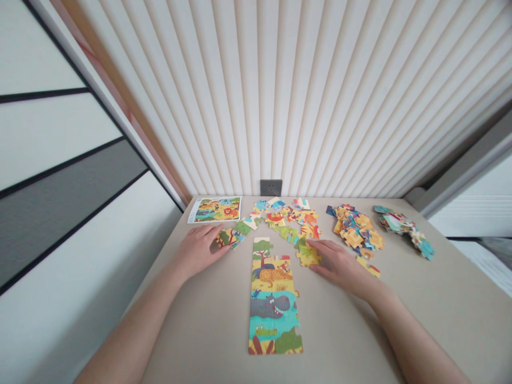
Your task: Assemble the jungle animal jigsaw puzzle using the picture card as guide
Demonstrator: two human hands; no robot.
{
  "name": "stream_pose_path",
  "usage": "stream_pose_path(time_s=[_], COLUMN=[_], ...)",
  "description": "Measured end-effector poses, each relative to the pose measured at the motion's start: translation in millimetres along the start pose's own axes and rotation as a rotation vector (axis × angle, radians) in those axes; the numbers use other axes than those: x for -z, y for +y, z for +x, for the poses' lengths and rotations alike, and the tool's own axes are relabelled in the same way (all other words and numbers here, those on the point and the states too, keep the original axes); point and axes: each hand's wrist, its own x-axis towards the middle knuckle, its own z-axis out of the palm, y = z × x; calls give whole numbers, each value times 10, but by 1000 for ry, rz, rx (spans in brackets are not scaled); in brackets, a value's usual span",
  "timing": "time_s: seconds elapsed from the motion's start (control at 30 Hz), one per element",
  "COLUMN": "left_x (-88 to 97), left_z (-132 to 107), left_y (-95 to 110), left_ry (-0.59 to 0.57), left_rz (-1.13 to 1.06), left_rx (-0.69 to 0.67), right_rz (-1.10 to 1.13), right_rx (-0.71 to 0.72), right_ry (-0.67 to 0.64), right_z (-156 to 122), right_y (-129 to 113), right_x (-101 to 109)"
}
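Left hand (196, 250) lies open and flat on the beige tabletop (200, 341), nothing clenched, fingertips just touching a small joined cluster of jigsaw pieces (227, 238). Right hand (340, 265) is open as well, fingers laid over a yellow jigsaw piece (308, 255), with no firm grip showing.

Right between the two hands sits the big one: an assembled jigsaw strip (274, 298), its long axis running straight away from the person, with the tree end pointing toward the wall and the hippo and river end nearer the body. Further out from the hands, a loose arc of pieces (286, 218) spreads across the table. Past the right hand there's a heaped pile of pieces (357, 229), then a second pile (402, 226) further right. Beyond the left hand lies a printed picture card (215, 209), its margin text too small to read. One stray piece (368, 266) sits just beyond the right hand's knuckles, and a wall socket (271, 188) sits above the far table edge.
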Motion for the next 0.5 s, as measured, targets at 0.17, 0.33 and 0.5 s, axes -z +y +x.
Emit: stream_pose_path(time_s=[0.17,0.33,0.5], left_x=[54,67,33], left_z=[-3,-12,-16], left_y=[186,297,325], left_ry=[9,14,1], left_rz=[-14,-62,-61], left_rx=[0,-10,-11], right_rz=[10,2,-54], right_rx=[-4,15,-7], right_ry=[3,22,39], right_z=[6,4,1], right_y=[-24,-42,-35], right_x=[13,22,41])
